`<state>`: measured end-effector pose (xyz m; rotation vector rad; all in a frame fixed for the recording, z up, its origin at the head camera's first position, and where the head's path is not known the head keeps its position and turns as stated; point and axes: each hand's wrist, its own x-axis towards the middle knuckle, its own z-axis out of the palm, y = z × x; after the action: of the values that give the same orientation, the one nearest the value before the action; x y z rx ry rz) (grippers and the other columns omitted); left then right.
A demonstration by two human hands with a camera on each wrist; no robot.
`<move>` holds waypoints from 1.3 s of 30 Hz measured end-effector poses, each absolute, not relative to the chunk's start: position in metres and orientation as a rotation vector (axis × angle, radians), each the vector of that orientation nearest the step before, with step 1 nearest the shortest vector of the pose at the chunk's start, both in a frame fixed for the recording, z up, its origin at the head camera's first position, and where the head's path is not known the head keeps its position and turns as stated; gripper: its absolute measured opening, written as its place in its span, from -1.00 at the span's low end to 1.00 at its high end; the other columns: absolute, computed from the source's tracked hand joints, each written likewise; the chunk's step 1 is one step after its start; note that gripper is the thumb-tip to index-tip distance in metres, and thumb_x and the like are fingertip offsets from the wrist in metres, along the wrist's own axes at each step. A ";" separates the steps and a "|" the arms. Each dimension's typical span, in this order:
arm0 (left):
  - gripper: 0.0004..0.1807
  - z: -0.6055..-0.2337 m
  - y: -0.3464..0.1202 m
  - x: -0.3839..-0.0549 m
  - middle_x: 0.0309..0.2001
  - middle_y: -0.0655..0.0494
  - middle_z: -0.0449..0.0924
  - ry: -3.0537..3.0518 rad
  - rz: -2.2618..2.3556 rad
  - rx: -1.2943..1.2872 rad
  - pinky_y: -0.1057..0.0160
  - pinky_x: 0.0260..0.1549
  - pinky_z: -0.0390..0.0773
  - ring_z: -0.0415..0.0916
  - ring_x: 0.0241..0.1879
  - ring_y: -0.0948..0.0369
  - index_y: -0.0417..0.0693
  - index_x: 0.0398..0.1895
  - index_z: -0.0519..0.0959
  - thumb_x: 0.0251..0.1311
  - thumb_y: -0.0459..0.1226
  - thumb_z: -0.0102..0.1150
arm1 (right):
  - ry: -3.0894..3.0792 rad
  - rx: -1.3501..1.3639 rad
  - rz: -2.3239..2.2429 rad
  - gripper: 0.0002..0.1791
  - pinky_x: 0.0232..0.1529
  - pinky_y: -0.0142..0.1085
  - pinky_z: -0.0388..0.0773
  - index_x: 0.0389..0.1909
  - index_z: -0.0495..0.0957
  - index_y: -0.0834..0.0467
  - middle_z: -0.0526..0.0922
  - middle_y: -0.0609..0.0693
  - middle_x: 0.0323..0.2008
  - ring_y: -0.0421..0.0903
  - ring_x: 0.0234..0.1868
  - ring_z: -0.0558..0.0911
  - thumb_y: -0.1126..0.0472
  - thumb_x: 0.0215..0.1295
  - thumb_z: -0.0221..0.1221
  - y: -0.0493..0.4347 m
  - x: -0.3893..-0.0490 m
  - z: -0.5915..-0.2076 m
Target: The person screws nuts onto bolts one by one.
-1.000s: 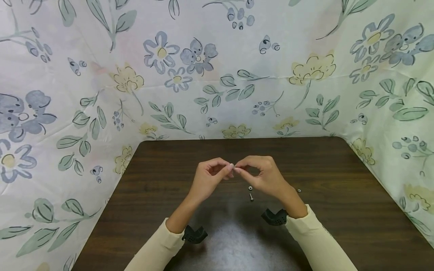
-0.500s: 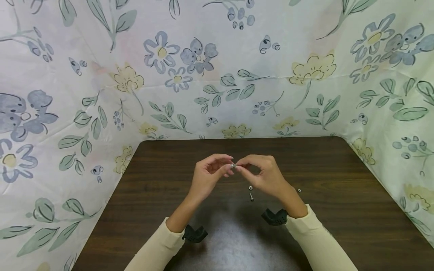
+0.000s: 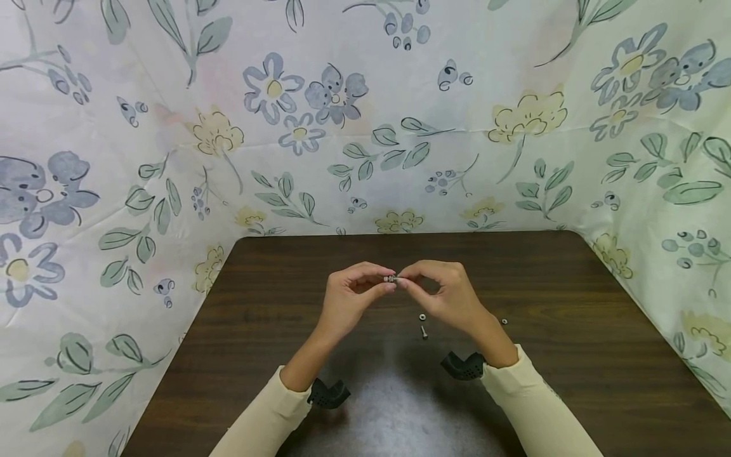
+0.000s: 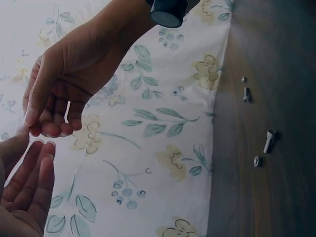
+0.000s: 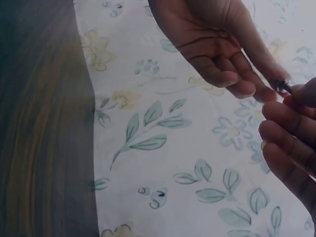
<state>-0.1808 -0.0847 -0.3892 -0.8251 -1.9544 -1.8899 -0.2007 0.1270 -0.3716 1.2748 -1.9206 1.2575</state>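
Thumb and fingertips of my left hand (image 3: 349,295) pinch one end of a small metal bolt (image 3: 390,278), above the table in the head view. My right hand (image 3: 442,293) pinches its thin other end between thumb and index finger. A wider ring-like part, perhaps a nut, shows on the bolt, but it is too small to be sure. In the right wrist view the shiny bolt end (image 5: 283,86) sits between both hands' fingertips. A nut (image 3: 422,317) and a second bolt (image 3: 424,332) lie on the table just below the right hand.
Another nut (image 3: 504,321) lies right of the right wrist. Beside a small nut (image 4: 243,79), the left wrist view shows a further bolt (image 4: 246,95). The dark wooden table (image 3: 274,330) is backed by a flowered cloth (image 3: 365,171).
The left fingers have shifted around the bolt, opening and then pinching it again. More of the bolt shows between the hands now. The right hand has hardly moved.
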 end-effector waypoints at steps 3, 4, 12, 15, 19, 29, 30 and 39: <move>-0.83 -0.389 -0.084 -0.181 -0.23 0.00 0.73 -1.962 -1.900 -0.822 0.07 -0.29 0.74 0.72 -0.31 0.01 -0.15 -0.13 0.75 0.21 -0.42 0.40 | -1.910 1.276 1.254 -0.89 -0.39 -0.30 0.65 -0.27 0.73 0.18 0.76 -0.05 -0.36 -0.21 -0.41 0.67 0.42 0.21 0.39 0.127 -0.201 -0.371; -0.84 -0.390 -0.084 -0.181 -0.24 -0.02 0.73 -1.967 -1.904 -0.822 0.07 -0.30 0.74 0.72 -0.32 0.00 -0.15 -0.13 0.74 0.24 -0.41 0.38 | -1.906 1.276 1.251 -0.87 -0.39 -0.30 0.65 -0.27 0.73 0.18 0.75 -0.05 -0.36 -0.21 -0.41 0.67 0.43 0.20 0.39 0.126 -0.200 -0.371; -0.90 -0.389 -0.083 -0.181 -0.32 -0.15 0.72 -2.025 -1.961 -0.803 0.04 -0.27 0.74 0.71 -0.35 -0.03 -0.21 -0.21 0.72 0.40 -0.38 0.23 | -1.882 1.288 1.252 -0.96 -0.41 -0.36 0.62 -0.28 0.73 0.20 0.74 -0.08 -0.37 -0.22 -0.43 0.64 0.36 0.28 0.37 0.125 -0.198 -0.370; -0.71 -0.390 -0.083 -0.181 -0.36 -0.16 0.73 -2.047 -1.964 -0.786 -0.01 -0.27 0.73 0.72 -0.37 -0.03 -0.25 -0.28 0.73 0.53 -0.31 0.05 | -1.888 1.287 1.255 -0.96 -0.42 -0.41 0.58 -0.28 0.73 0.19 0.75 -0.06 -0.37 -0.23 -0.44 0.63 0.37 0.28 0.36 0.125 -0.198 -0.370; -0.55 -0.389 -0.083 -0.181 -0.37 -0.18 0.73 -2.028 -1.965 -0.803 -0.04 -0.30 0.74 0.73 -0.39 -0.05 -0.27 -0.26 0.73 0.62 -0.24 -0.13 | -1.879 1.290 1.256 -0.95 -0.43 -0.40 0.58 -0.28 0.73 0.22 0.75 -0.03 -0.37 -0.22 -0.44 0.63 0.40 0.27 0.35 0.125 -0.199 -0.370; -0.76 -0.390 -0.084 -0.181 -0.24 -0.15 0.73 -1.923 -1.952 -0.847 0.06 -0.34 0.73 0.73 -0.37 0.04 -0.33 -0.02 0.65 0.24 -0.52 0.32 | -1.907 1.254 1.247 -0.98 -0.40 -0.35 0.61 -0.28 0.73 0.19 0.76 -0.07 -0.34 -0.22 -0.41 0.66 0.32 0.31 0.35 0.127 -0.199 -0.370; -0.73 -0.391 -0.084 -0.181 -0.23 -0.14 0.73 -1.931 -1.938 -0.837 0.05 -0.34 0.73 0.73 -0.36 0.06 -0.31 -0.03 0.67 0.18 -0.54 0.35 | -1.908 1.253 1.246 -0.98 -0.41 -0.33 0.62 -0.28 0.73 0.18 0.76 -0.06 -0.34 -0.22 -0.40 0.67 0.33 0.30 0.36 0.127 -0.199 -0.370; -0.77 -0.389 -0.083 -0.181 -0.23 -0.04 0.74 -1.937 -1.882 -0.838 0.02 -0.33 0.72 0.71 -0.32 0.06 -0.22 -0.13 0.73 0.14 -0.53 0.40 | -1.892 1.272 1.239 -0.98 -0.38 -0.45 0.57 -0.26 0.73 0.17 0.75 -0.05 -0.35 -0.24 -0.42 0.63 0.30 0.32 0.35 0.126 -0.199 -0.370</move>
<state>-0.1813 -0.0833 -0.3893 -0.8383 -1.9368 -1.8817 -0.1985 0.1258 -0.3696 1.2721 -1.8916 1.2393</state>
